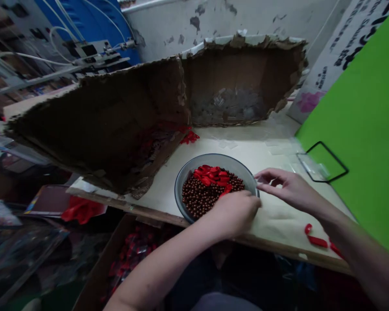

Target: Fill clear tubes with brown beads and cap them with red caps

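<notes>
Two bare hands work at the right side of a round grey bowl (pixel 214 158) with a smooth, dark rim, set near the front edge of a pale-topped bench (pixel 275 220). The bowl holds a bed of glossy brown beads (pixel 199 198), small and round, with a cluster of slick, bright red pieces (pixel 212 175) heaped on top. The left hand (pixel 236 211), slightly blurred, is over the bowl's near right rim, its fingers curled downward; whether it grips anything cannot be told. Just right of the bowl, the right hand (pixel 287 188) bends thumb and forefinger toward each other around a gap; a small pale bit shows at the fingertips, though whether it is pinched is unclear.

Left of the bowl gapes a brown cardboard box (pixel 84 125) with ragged, torn edges. Behind the bowl stands a second torn carton (pixel 233 73), clear bits (pixel 220 100) scattered inside. To the bowl's right, a black rectangular frame (pixel 333 156) shows against a flat, vivid green panel (pixel 366 142), and elongated red parts (pixel 317 242) lie near the bench edge. Farther beyond the bowl, to the right, a white printed surface (pixel 332 65) carries dark Chinese characters and Latin letters, too tilted and blurred to read with certainty, above a pink print (pixel 309 101). A wall (pixel 262 17) with flaking paint rises behind the bowl.
</notes>
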`<state>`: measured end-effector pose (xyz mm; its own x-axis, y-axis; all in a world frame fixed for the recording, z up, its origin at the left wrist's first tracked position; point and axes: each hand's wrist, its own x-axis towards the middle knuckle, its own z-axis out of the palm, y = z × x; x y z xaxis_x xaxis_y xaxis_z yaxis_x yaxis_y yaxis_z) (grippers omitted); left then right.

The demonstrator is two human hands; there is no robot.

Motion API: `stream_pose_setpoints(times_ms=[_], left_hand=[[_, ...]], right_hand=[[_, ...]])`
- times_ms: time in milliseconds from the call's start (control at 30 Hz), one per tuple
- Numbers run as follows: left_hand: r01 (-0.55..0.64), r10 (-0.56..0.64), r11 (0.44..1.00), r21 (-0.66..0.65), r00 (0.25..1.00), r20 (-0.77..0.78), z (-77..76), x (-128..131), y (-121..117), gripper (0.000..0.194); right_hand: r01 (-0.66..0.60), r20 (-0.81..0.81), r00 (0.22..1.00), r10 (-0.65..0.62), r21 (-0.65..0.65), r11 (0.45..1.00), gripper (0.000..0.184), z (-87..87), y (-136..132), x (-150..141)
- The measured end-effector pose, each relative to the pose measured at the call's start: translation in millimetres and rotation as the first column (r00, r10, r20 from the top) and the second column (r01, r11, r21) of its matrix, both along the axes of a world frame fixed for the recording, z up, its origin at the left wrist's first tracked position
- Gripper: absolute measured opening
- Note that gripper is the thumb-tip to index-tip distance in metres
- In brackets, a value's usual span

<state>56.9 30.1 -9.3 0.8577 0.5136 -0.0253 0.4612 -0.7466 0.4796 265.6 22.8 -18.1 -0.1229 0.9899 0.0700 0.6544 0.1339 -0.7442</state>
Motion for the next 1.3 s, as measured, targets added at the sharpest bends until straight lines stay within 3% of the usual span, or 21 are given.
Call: stream_pose_setpoints(times_ms=[67,133,233,367,533,667,767,967,1133,1300], left_hand=[[-0.141,0.141,0.989,0.042,0.99,-0.016,-6.3,-31,16,0.03],[-0.204,0.21,0.976,0.071,0.974,-0.083,-18.3,-45,31,0.028],[-0.229,0.248,0.968,0.105,0.938,-0.241,-34.9,-36,46,0.033],[-0.231,0.251,0.968,0.098,0.874,-0.416,-44.3,-9,54,0.033],[-0.307,0.3,0.95,0.06,0.839,-0.454,-43.3,-3,69,0.031],[-0.407,0.419,0.906,0.118,0.82,-0.389,-31.5,-12,89,0.03],[-0.472,0.512,0.859,0.199,0.805,-0.301,-20.5,-25,97,0.033],[-0.602,0.626,0.755,0.261,0.78,-0.011,-16.9,-75,68,0.039],[-0.626,0.65,0.746,0.227,0.758,-0.045,-35.1,-102,38,0.039],[-0.577,0.609,0.781,0.238,0.788,-0.087,-51.5,-96,33,0.039]], right_hand=[[-0.066,0.069,0.995,0.066,-0.006,0.998,0.025,-2.0,9,-16],[-0.051,0.106,0.993,0.049,0.016,0.999,0.023,-2.1,18,-28],[-0.011,0.12,0.993,0.004,0.057,0.998,0.023,1.2,29,-41],[0.0,0.15,0.989,-0.011,0.076,0.997,0.022,6.6,29,-42],[-0.038,0.184,0.982,0.033,0.023,0.999,0.022,2.2,18,-29],[-0.216,0.218,0.95,0.223,-0.052,0.975,0.018,-11.0,16,-36],[-0.339,0.341,0.876,0.342,-0.069,0.938,0.014,-23.9,22,-53],[-0.419,0.594,0.706,0.386,-0.091,0.904,0.016,-44.7,47,-68],[-0.396,0.699,0.614,0.367,-0.129,0.909,0.02,-53.2,56,-72],[-0.423,0.583,0.677,0.45,-0.192,0.886,0.021,-59.7,50,-113]])
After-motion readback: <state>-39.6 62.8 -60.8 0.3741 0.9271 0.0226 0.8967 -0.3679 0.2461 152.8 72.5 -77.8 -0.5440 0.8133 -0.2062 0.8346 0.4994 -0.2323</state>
